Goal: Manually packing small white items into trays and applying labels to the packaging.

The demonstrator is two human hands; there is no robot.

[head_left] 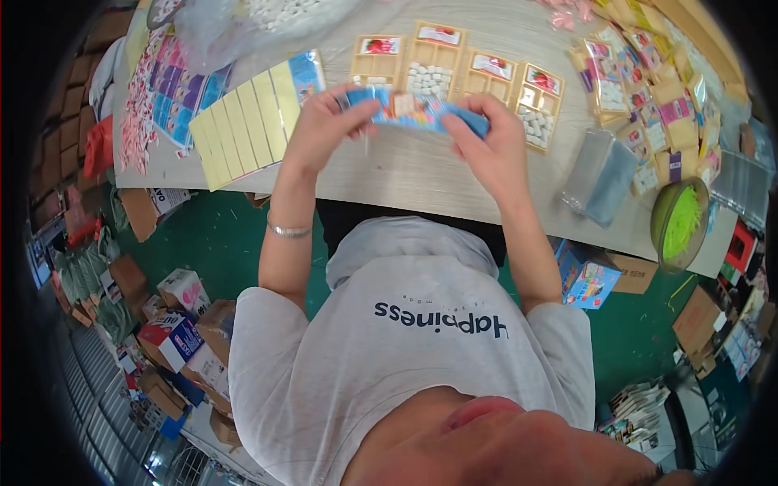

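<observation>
Grey-shirted person's left hand (324, 121) and right hand (490, 142) each pinch an end of a blue printed packet (425, 113), held just above the counter (421, 174). Packet's long axis runs left-right, tilted slightly. Behind the packet, four tan compartment trays (433, 65) hold white pieces; judging by these, packing is partway.
</observation>
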